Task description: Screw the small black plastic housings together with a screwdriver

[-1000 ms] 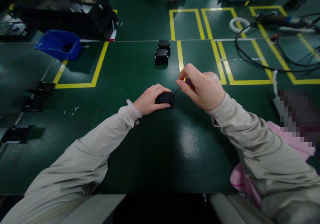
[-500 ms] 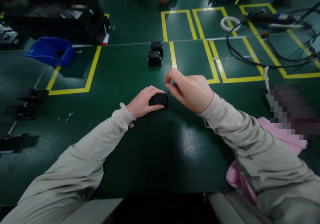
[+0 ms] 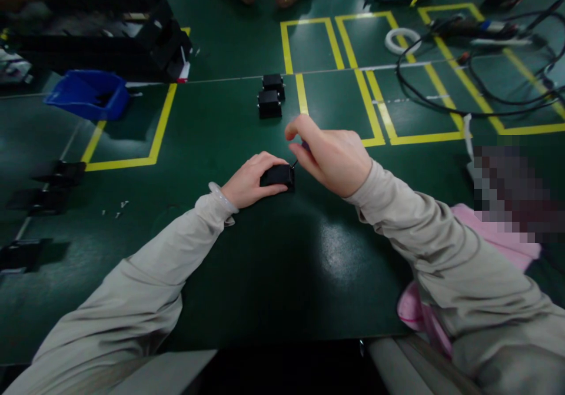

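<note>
Left hand [image 3: 247,182] pinches our small black rectangular casing [image 3: 279,175] on the green bench [image 3: 265,265] | right hand [image 3: 339,158] pinches a thin dark-shafted tool [image 3: 294,163] at its corner | we should brace firmly, shaft aligned

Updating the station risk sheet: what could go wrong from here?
The thin-shafted tool in the right hand meets the black block at its edge, so a slip might scratch it or jab the left hand gripping it.

The small screws lie loose on the green table; a sleeve could sweep them away.
</note>
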{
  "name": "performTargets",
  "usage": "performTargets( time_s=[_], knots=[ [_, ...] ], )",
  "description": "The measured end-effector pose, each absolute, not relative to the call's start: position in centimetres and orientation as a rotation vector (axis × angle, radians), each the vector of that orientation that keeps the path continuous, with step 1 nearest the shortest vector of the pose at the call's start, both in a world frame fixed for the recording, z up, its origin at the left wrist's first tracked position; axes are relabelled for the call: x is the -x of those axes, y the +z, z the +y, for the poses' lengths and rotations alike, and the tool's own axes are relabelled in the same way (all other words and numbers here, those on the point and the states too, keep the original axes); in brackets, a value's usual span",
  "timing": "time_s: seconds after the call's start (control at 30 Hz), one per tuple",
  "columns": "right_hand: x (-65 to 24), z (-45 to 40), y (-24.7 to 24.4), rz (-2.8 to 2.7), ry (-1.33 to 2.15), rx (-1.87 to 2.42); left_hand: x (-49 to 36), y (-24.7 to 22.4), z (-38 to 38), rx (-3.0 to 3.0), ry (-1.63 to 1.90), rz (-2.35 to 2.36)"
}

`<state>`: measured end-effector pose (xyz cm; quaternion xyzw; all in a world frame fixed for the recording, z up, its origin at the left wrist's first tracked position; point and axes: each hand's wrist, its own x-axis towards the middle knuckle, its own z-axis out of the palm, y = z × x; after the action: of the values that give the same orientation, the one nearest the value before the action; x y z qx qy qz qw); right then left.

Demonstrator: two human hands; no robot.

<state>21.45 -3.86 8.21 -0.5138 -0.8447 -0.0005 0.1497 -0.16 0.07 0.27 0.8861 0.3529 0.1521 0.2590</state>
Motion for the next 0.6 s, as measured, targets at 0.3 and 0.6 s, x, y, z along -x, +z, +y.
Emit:
performTargets(
  time_s=[0.3,0.6],
  knots=[
    [-21.57,-3.81,8.31,-2.439,-0.041,1.551,0.14,0.23,0.02,-2.392,0.4,0.968],
    [-21.69,-3.6,7.91,-2.389,-0.005,1.465,0.03,0.51,-0.12,-2.377,0.424,0.948]
  ],
)
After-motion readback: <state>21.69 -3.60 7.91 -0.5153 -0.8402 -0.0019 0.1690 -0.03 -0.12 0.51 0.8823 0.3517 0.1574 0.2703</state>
